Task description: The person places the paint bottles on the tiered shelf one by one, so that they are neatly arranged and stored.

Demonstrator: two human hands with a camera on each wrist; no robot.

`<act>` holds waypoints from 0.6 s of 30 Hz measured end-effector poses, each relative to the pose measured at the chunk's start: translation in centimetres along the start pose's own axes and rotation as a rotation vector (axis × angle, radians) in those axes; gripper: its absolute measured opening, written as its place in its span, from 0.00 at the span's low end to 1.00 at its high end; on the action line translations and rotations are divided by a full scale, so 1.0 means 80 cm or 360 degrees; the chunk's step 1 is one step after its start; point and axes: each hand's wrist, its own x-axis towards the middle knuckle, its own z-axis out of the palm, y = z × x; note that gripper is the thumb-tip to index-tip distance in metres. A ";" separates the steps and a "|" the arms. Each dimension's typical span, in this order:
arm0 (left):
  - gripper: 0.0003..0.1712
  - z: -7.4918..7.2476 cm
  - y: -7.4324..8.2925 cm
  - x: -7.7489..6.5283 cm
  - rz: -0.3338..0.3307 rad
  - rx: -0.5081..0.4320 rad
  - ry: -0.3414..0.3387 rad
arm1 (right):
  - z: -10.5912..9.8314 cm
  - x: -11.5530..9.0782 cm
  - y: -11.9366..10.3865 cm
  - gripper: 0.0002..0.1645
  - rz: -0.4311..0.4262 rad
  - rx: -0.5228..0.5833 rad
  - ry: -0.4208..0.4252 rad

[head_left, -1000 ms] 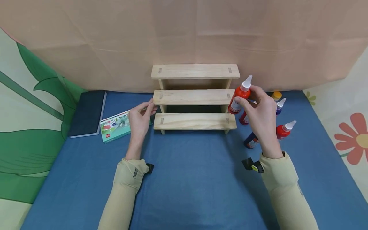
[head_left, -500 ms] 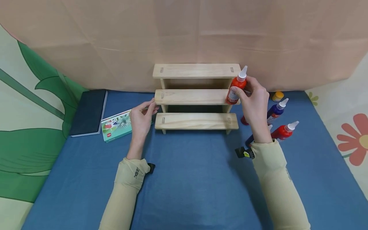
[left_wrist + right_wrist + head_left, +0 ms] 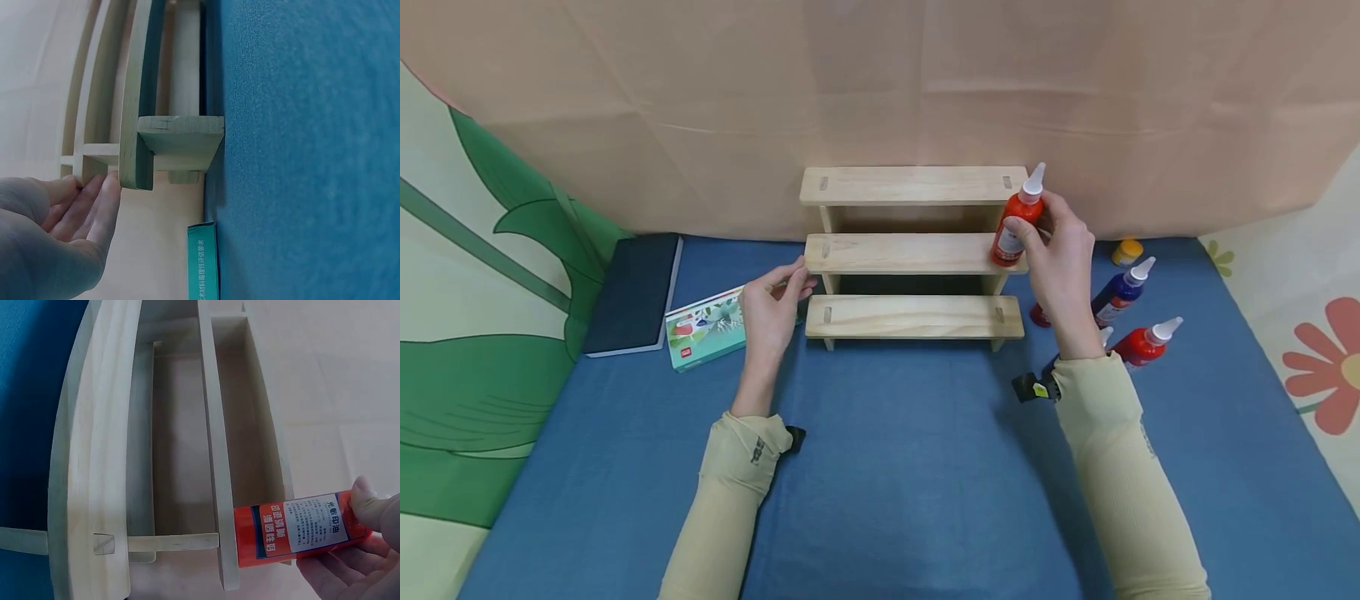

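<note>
A wooden three-step display rack (image 3: 910, 252) stands at the back of the blue cloth. My left hand (image 3: 769, 310) pinches the left end of its middle step with thumb and fingertips, as the left wrist view shows at the step's end (image 3: 87, 164). My right hand (image 3: 1062, 267) grips a red bottle (image 3: 1017, 229) with a white pointed cap. The bottle stands nearly upright at the right end of the middle step. Its base meets the step's surface in the right wrist view, where fingers and thumb hold the labelled red bottle (image 3: 300, 528) near its upper part.
Right of the rack lie a blue bottle (image 3: 1117, 296), a red bottle (image 3: 1142, 343) and a yellow cap (image 3: 1127, 252); other bottles are partly hidden by my right arm. A green box (image 3: 703, 329) and a dark book (image 3: 631, 293) lie on the left.
My right hand has moved left and slightly away from me, bringing the red bottle from beside the rack onto the middle step's right end. The left hand keeps its place at the rack.
</note>
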 end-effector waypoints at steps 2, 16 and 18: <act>0.14 0.000 0.000 0.000 0.0003 -0.0002 0.0001 | 0.001 0.001 0.000 0.33 0.0014 -0.0004 -0.0017; 0.14 -0.001 0.002 -0.001 0.0007 -0.0016 0.0002 | 0.000 0.001 0.003 0.36 0.0058 0.0010 -0.0068; 0.14 -0.001 0.002 -0.001 0.0013 -0.0020 -0.0003 | -0.002 -0.001 0.001 0.37 0.0060 0.0017 -0.0053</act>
